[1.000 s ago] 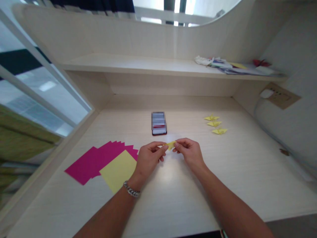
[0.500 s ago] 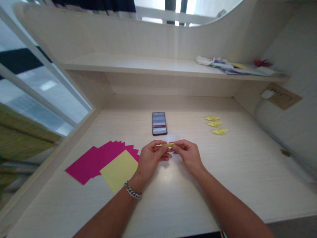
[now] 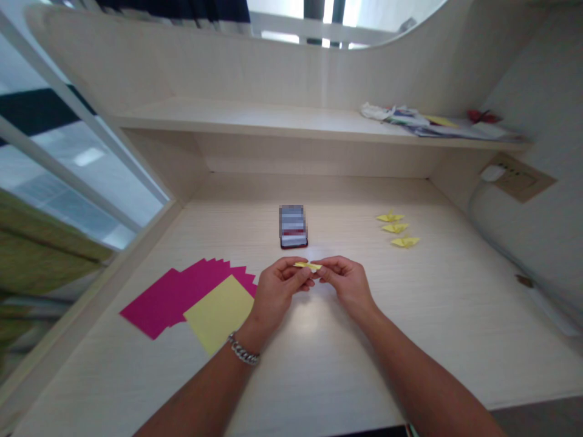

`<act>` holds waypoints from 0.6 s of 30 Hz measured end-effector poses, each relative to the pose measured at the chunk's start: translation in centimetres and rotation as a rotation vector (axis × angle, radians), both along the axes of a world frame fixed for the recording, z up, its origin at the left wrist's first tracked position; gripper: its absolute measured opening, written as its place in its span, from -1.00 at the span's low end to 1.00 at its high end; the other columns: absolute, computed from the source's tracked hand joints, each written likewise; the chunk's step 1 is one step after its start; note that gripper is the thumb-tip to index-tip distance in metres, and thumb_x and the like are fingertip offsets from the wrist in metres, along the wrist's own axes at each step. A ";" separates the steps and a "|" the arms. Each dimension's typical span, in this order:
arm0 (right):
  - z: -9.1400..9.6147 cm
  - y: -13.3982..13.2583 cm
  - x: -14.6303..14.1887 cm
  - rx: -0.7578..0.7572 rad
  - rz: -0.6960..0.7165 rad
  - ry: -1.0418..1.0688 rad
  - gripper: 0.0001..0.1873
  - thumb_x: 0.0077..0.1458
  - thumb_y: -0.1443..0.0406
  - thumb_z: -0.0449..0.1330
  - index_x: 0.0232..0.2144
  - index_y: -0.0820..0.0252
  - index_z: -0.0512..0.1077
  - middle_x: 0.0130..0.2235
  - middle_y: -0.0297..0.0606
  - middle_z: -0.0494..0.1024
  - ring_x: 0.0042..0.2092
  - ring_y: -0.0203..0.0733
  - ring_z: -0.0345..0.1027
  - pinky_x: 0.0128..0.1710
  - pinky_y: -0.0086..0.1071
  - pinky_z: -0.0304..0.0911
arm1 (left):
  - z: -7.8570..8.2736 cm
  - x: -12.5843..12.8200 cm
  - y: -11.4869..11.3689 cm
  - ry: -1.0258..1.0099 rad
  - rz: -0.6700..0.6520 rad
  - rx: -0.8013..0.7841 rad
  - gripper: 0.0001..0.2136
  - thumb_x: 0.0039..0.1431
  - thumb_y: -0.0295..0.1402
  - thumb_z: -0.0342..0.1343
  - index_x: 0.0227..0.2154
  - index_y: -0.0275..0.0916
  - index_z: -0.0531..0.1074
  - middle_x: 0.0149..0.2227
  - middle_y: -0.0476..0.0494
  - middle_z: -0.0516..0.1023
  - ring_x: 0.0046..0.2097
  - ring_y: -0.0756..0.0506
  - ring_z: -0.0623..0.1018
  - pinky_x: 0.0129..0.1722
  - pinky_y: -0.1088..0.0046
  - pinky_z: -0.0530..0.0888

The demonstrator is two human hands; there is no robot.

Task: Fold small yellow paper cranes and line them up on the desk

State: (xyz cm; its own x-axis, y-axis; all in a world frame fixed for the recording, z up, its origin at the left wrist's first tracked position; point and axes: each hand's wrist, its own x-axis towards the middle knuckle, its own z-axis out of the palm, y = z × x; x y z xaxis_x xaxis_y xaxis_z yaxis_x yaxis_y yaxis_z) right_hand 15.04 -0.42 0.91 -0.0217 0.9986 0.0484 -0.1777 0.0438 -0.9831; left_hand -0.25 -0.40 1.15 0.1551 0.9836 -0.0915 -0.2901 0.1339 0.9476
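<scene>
A small folded yellow paper piece (image 3: 308,265) is pinched between both hands above the middle of the desk (image 3: 319,340). My left hand (image 3: 276,291), with a metal bracelet on its wrist, grips the piece's left end with closed fingers. My right hand (image 3: 344,282) pinches the right end. The piece lies nearly flat and edge-on to the camera. Three finished yellow folded figures (image 3: 395,228) sit in a row on the desk, to the right and further back.
A fan of magenta paper sheets (image 3: 182,291) with a yellow sheet (image 3: 218,312) on top lies left of my hands. A phone (image 3: 293,226) lies just beyond them. The shelf (image 3: 255,118) above carries papers (image 3: 428,124) at its right end. A wall socket plate (image 3: 519,176) is on the right.
The yellow piece has turned from a slanted pose to nearly flat between my fingers, and both hands have drawn slightly closer together. Nothing else on the desk moved.
</scene>
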 end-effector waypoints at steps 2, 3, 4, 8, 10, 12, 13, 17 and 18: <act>0.0 0.0 0.1 0.012 0.003 -0.014 -0.81 -0.09 0.27 0.31 -0.34 0.20 0.56 -0.42 -0.24 0.61 -0.40 -0.21 0.45 -0.36 -0.34 0.34 | 0.0 -0.1 0.0 -0.006 -0.015 -0.002 -0.74 -0.03 -0.38 0.28 -0.25 -0.32 0.42 -0.43 -0.10 0.58 -0.43 0.00 0.55 -0.40 0.51 0.48; 0.0 0.0 0.2 0.022 0.003 -0.029 -0.81 -0.09 0.28 0.31 -0.34 0.19 0.56 -0.40 -0.23 0.61 -0.37 -0.20 0.47 -0.33 -0.32 0.35 | 0.0 -0.2 0.0 -0.015 -0.028 -0.006 -0.74 -0.03 -0.39 0.28 -0.25 -0.31 0.42 -0.43 -0.10 0.58 -0.43 0.00 0.55 -0.40 0.51 0.48; 0.0 -0.1 0.3 0.039 0.001 -0.050 -0.82 -0.08 0.28 0.31 -0.34 0.17 0.57 -0.37 -0.23 0.62 -0.34 -0.18 0.48 -0.28 -0.30 0.36 | 0.0 -0.3 0.1 -0.025 -0.045 -0.011 -0.75 -0.03 -0.40 0.28 -0.26 -0.30 0.43 -0.42 -0.10 0.58 -0.42 0.00 0.56 -0.40 0.50 0.48; 0.3 -0.4 0.8 0.170 -0.008 -0.195 -0.87 -0.05 0.32 0.30 -0.35 0.09 0.58 -0.21 -0.24 0.61 -0.16 -0.14 0.47 -0.07 -0.22 0.32 | 0.2 -0.7 0.1 -0.065 -0.115 -0.052 -0.81 0.00 -0.41 0.24 -0.29 -0.28 0.45 -0.37 -0.12 0.58 -0.40 -0.04 0.57 -0.40 0.48 0.49; 0.5 -0.5 1.0 0.260 -0.004 -0.291 -0.87 -0.03 0.33 0.29 -0.36 0.06 0.58 -0.17 -0.25 0.59 -0.11 -0.14 0.46 -0.02 -0.21 0.30 | 0.3 -0.8 0.1 -0.073 -0.129 -0.059 -0.86 0.03 -0.40 0.21 -0.31 -0.29 0.47 -0.36 -0.12 0.58 -0.38 -0.04 0.58 -0.38 0.46 0.49; 0.6 -0.5 1.2 0.341 0.001 -0.378 -0.86 -0.02 0.35 0.28 -0.35 0.04 0.57 -0.12 -0.25 0.57 -0.08 -0.14 0.44 0.01 -0.21 0.28 | 0.3 -0.8 0.2 -0.046 -0.134 -0.034 -0.88 0.04 -0.41 0.19 -0.32 -0.29 0.48 -0.39 -0.12 0.58 -0.37 -0.04 0.57 -0.34 0.44 0.50; 0.6 -0.4 1.3 0.373 0.005 -0.411 -0.84 -0.02 0.36 0.28 -0.34 0.03 0.57 -0.09 -0.25 0.56 -0.06 -0.13 0.42 0.02 -0.21 0.27 | 0.3 -0.8 0.2 -0.013 -0.130 -0.011 -0.88 0.03 -0.42 0.19 -0.32 -0.29 0.48 -0.41 -0.12 0.57 -0.37 -0.04 0.57 -0.32 0.43 0.50; 0.7 -0.3 1.5 0.431 0.036 -0.449 -0.81 0.01 0.37 0.26 -0.30 0.00 0.56 -0.01 -0.25 0.50 -0.01 -0.14 0.39 0.05 -0.22 0.25 | 0.2 -0.8 0.2 0.128 -0.090 0.091 -0.82 0.00 -0.46 0.20 -0.27 -0.30 0.50 -0.38 -0.12 0.58 -0.38 -0.03 0.56 -0.30 0.43 0.51; 0.7 -0.3 1.6 0.430 0.043 -0.448 -0.81 0.01 0.37 0.25 -0.29 0.00 0.56 0.00 -0.25 0.49 0.01 -0.13 0.38 0.05 -0.22 0.24 | 0.2 -0.8 0.2 0.143 -0.085 0.105 -0.81 0.01 -0.45 0.20 -0.26 -0.30 0.50 -0.37 -0.12 0.58 -0.38 -0.03 0.56 -0.30 0.43 0.52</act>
State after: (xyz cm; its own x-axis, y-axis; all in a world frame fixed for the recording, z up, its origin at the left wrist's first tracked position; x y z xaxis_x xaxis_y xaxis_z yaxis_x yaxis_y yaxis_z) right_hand 16.60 -0.71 1.64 -0.1731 0.8895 0.4229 0.2370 0.4544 -0.8587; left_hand -1.01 -0.23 1.33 0.2308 0.9729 -0.0164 -0.1438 0.0508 0.9883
